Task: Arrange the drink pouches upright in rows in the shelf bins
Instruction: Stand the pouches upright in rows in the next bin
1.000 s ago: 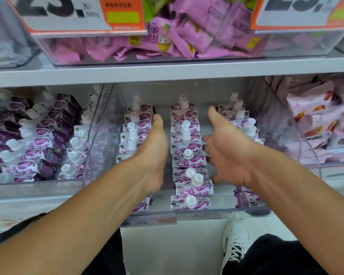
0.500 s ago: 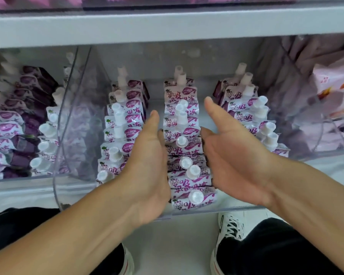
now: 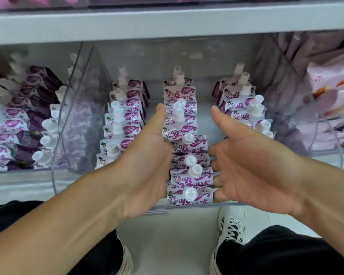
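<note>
Purple pouches point(image 3: 189, 147) stand in the middle row; our left hand point(image 3: 147, 165) and right hand point(image 3: 252, 171) press its sides, fingers straight.

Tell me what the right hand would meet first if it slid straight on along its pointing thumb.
Probably nothing soon: the right hand points up the bare gap beside the middle row of purple-and-white spouted pouches; depth is unclear.

Grey shelf point(image 3: 167, 24); clear bins point(image 3: 83, 108) on it hold upright pouch rows point(image 3: 187, 147).
</note>
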Demonstrator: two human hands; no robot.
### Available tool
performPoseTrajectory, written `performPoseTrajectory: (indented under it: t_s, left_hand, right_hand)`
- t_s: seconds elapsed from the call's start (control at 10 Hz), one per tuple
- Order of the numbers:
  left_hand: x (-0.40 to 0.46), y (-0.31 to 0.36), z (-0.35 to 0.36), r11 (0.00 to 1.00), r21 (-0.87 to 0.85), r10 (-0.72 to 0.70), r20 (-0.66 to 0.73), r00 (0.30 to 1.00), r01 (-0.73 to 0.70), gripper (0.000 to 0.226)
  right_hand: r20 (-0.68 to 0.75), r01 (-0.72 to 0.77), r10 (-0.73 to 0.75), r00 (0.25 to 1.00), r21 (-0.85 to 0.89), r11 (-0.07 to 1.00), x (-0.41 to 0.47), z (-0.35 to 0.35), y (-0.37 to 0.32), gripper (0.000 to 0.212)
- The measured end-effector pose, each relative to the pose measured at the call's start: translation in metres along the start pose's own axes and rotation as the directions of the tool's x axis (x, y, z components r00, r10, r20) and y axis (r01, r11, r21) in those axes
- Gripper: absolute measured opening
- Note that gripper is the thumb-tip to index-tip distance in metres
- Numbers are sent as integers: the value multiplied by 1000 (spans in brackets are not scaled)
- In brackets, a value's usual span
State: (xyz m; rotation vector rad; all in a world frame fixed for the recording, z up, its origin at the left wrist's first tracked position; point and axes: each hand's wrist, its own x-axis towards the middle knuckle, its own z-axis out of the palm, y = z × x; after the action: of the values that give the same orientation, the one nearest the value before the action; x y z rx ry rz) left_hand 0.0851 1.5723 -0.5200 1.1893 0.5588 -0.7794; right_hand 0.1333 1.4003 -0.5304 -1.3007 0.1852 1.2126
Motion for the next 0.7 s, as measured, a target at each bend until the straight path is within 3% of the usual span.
performPoseTrajectory:
  t_s: [0.1,0.2,0.3,0.4,0.5,0.7]
  left_hand:
    - [3,-5,-7,1000,-20,-23,70,997,24,97]
    - [2,-3,-2,999,-38,-1,-24,1000,0,74]
    - [1,-6,4,999,-30,42,-106,993,-45,78]
    - [5,-5,2,987,0,154,-330,931,-164,61]
    - [15,7,-2,969,-65,193,-407,893,-239,78]
    - [32,6,6,982,-117,107,-307,946,-149,91]
  right_hand:
    - [-67,-11,7,998,-55,998,-5,0,-5,100]
    - [6,-13,13,1000,-86,996,3,1,-3,110]
    - [-35,12,-15,999,-97,995,12,-3,0,113]
    - [-157,60,-71,985,-77,995,12,-1,-7,105]
    - [-265,107,-124,956,-80,991,25,2,-17,97]
    - [-160,147,-158,974,-79,986,46,21,-14,86]
